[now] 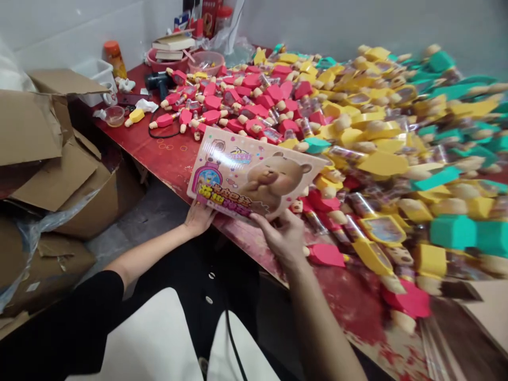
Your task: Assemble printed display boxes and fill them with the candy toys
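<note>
A pink printed box point(254, 174) with a cartoon bear on its face is held up in front of me, tilted, over the near edge of the red table. My left hand point(199, 217) supports its lower left corner, with most of the fingers hidden beneath the box. Along the lower right edge, my right hand point(284, 235) grips it with the thumb on the near side. Just behind the box lie many small toys with bear heads: pink-red ones point(254, 111), yellow ones point(383, 165) and green ones point(453, 232).
Opened cardboard boxes point(35, 127) crowd the left side. Along the table's far left are a dark heat-gun-like tool point(159, 82), a pink basin point(206, 62), books point(174, 45) and an orange-capped jar point(115, 58). Flat cardboard point(486, 307) lies at the right edge.
</note>
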The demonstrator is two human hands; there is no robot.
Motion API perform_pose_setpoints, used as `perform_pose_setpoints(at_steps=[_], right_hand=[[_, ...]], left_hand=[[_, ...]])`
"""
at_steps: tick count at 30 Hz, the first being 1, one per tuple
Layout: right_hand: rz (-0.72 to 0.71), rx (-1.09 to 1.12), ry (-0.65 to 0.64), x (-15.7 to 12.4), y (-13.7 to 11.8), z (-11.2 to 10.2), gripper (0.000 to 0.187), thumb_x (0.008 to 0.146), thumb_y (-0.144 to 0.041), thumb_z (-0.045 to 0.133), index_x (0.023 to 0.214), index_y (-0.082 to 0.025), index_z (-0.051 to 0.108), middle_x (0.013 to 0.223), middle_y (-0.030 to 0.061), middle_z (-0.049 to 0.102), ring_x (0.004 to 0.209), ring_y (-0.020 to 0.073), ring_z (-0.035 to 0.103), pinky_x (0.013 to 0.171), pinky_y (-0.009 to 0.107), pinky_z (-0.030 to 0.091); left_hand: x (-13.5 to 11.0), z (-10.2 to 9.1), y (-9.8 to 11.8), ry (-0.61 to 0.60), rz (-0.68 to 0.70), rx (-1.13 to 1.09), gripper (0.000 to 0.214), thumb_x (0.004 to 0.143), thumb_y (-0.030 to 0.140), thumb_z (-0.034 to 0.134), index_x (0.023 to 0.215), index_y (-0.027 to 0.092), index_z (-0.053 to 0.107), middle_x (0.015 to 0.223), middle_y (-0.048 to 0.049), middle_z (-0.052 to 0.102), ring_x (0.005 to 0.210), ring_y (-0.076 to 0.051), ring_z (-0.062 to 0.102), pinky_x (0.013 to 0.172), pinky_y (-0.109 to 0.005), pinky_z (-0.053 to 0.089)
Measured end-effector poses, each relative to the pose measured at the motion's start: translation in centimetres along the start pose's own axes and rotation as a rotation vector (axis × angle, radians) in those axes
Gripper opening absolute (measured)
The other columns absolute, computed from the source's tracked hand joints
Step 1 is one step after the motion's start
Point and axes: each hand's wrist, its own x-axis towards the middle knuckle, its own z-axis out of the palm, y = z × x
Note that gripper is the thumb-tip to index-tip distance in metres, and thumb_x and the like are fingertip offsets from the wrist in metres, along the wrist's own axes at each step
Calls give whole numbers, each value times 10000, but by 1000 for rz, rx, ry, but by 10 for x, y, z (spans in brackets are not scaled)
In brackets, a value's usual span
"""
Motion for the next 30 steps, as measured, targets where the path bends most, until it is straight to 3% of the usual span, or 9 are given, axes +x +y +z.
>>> perform_pose_setpoints(at_steps=[3,8,16,21,22,24,27,28,30], right_hand=[[-146,-165,145,14,38,26,502,821,-611,669,608,-206,463,618,30,509,638,165,490,640,326,424],[-161,-432,370,3,76,45,398,864,-569,616,710,-209,544,739,92,556,800,250,559,760,398,466],[-50,-459,162,-8,73,35,307,912,-485,559,856,-212,687,905,128,686,879,265,640,786,382,492],[-25,-461,98,1,87,22,316,871,-490,569,781,-199,654,911,137,687,930,271,633,827,404,495],[-26,-458,89,3,91,20,316,863,-495,573,766,-202,641,911,139,685,945,279,629,843,418,494],[-30,-468,59,7,97,18,310,859,-502,577,763,-212,627,927,143,684,968,295,620,866,448,488],[-25,-465,25,8,99,20,287,866,-498,571,782,-227,617,979,156,680,991,302,602,892,476,477],[-10,-453,32,6,96,21,283,864,-493,568,783,-225,611,982,157,673,991,300,597,899,482,477],[25,-422,48,1,85,21,294,849,-501,569,774,-217,594,933,145,650,962,296,593,891,493,485]], left_hand=[[-3,0,1,-2,-7,32,362,1023,226,489,1345,115,610,1414,-189,576,1393,-304,500,1191,-549,442],[6,-9,-1,-51,79,64,411,1051,213,383,1390,148,606,1412,-139,625,1393,-244,500,1209,-472,442],[13,-12,-11,-2,88,-53,462,1048,243,312,1323,184,679,1310,-112,694,1299,-256,563,1143,-462,476],[10,-23,-23,-137,197,-176,452,1041,253,309,1279,222,692,1272,-118,705,1226,-238,610,1114,-474,484],[8,-29,-22,-116,191,-219,436,1046,273,316,1271,226,687,1254,-119,705,1213,-229,619,1114,-461,487],[9,-42,-19,96,52,-309,400,1050,402,389,1318,223,626,1276,-126,665,1245,-225,606,1134,-442,482],[35,-60,-9,498,-210,-468,757,945,698,517,1534,257,342,1530,-135,447,1465,-264,444,1214,-448,423],[49,-64,-5,537,-240,-538,858,916,759,512,1577,287,235,1608,-118,348,1538,-279,351,1247,-463,385],[77,-68,2,444,-241,-696,846,933,790,437,1593,336,165,1654,-72,286,1588,-294,269,1272,-508,334]])
